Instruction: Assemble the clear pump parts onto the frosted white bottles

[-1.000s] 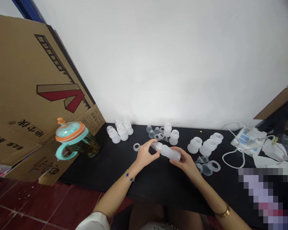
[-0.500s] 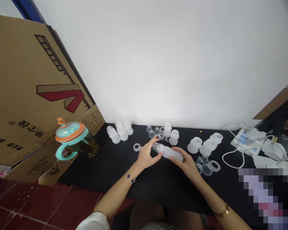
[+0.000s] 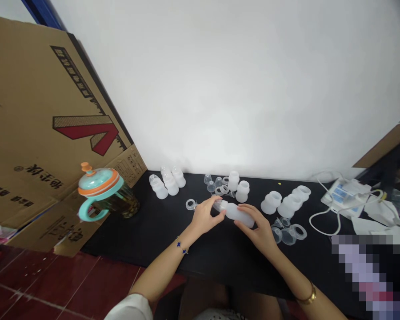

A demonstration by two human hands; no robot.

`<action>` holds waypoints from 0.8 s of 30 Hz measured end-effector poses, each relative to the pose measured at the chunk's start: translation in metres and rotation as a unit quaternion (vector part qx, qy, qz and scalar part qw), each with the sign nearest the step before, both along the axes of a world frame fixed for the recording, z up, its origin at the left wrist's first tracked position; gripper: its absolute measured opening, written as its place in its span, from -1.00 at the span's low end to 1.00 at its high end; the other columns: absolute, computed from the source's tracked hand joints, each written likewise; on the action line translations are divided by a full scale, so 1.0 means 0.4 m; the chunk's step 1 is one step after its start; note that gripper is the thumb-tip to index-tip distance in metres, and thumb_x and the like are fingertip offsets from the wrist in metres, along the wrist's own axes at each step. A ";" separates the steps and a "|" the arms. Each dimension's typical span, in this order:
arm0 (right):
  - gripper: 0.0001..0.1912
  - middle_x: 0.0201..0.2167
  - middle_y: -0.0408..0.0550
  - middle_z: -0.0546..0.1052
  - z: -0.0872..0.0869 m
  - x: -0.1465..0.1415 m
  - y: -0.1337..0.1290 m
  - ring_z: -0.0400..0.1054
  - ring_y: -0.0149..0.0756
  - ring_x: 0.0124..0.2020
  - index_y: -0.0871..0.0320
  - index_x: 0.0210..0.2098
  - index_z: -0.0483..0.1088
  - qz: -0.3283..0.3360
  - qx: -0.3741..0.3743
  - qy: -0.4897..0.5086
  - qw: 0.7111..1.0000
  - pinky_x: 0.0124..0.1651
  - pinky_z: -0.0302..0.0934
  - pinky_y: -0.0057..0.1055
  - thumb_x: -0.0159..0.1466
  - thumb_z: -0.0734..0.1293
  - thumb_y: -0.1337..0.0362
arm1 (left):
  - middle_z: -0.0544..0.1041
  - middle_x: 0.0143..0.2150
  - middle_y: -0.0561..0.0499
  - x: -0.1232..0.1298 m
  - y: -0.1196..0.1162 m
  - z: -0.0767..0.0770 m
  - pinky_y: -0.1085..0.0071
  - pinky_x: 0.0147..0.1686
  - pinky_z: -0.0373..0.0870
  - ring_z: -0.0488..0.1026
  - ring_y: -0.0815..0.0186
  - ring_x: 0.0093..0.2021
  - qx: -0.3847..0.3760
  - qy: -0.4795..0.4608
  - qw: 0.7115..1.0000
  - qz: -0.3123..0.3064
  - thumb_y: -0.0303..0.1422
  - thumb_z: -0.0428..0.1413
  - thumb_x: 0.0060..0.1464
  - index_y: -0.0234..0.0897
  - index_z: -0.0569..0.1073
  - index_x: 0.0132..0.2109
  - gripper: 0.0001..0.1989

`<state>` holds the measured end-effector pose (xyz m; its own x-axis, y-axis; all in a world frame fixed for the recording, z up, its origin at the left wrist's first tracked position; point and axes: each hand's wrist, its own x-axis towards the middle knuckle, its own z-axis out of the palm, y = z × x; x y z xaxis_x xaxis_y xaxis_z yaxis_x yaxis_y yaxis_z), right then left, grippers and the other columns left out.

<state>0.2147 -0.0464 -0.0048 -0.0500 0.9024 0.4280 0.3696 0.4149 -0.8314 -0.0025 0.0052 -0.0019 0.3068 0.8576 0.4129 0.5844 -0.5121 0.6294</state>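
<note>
A white baby bottle (image 3: 234,212) lies tilted on its side between my hands above the black table. My right hand (image 3: 257,226) is wrapped round its body, toward the base. Around the clear cap at its other end, the fingers of my left hand (image 3: 205,215) are closed. A white ring (image 3: 191,204) rests on the table just left of my left hand. Beyond my hands are small clear nipples (image 3: 211,186), several rings (image 3: 224,190) and two uncapped bottles (image 3: 242,191).
Several capped bottles (image 3: 160,189) stand at the back left. Wider open bottles (image 3: 271,202) are on the right, with clear lids (image 3: 288,236) and a ring in front. A power strip (image 3: 342,195) with white cables lies far right. A lidded jug (image 3: 108,191) stands left by a cardboard box (image 3: 30,124).
My left fingers have closed further over the bottle's clear cap. My right hand keeps its hold on the body. The view has shifted slightly.
</note>
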 end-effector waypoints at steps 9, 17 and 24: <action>-0.66 0.09 0.01 0.49 -0.006 -0.001 -0.001 0.36 0.00 0.13 -0.02 0.00 0.50 0.001 0.006 -0.018 1.000 0.21 0.23 -0.07 0.22 0.45 0.17 | 0.57 0.02 -0.03 0.000 -0.001 0.002 0.26 -0.04 0.46 0.55 0.18 -0.06 -0.007 0.001 1.000 0.000 -0.30 0.14 0.10 -0.17 0.40 0.08 -0.63; -0.48 0.07 0.01 0.52 -0.003 0.009 0.009 0.41 0.02 0.05 0.05 0.06 0.45 -0.005 -0.139 -0.003 0.990 0.09 0.31 -0.13 0.17 0.45 0.00 | 0.44 0.21 -0.09 -0.002 -0.004 -0.010 0.21 0.11 0.42 0.45 0.14 0.14 0.036 -0.047 0.997 -0.046 -0.34 0.18 0.09 -0.16 0.26 0.23 -0.44; -0.40 0.02 0.00 0.54 -0.020 0.006 0.013 0.42 0.03 0.04 0.06 0.08 0.43 0.030 -0.195 0.006 0.980 0.06 0.33 -0.15 0.11 0.48 -0.03 | 0.20 0.37 -0.20 0.007 -0.009 -0.011 0.29 -0.14 0.56 0.48 0.19 0.01 -0.043 -0.201 0.973 -0.107 -0.31 0.21 0.15 -0.08 0.09 0.34 -0.30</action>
<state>0.2173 -0.0410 -0.0129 -0.1046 0.9931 0.0523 0.3446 0.0856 -0.9348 0.0002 0.0018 -0.0064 0.3117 0.8284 0.4655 0.1679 -0.5302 0.8311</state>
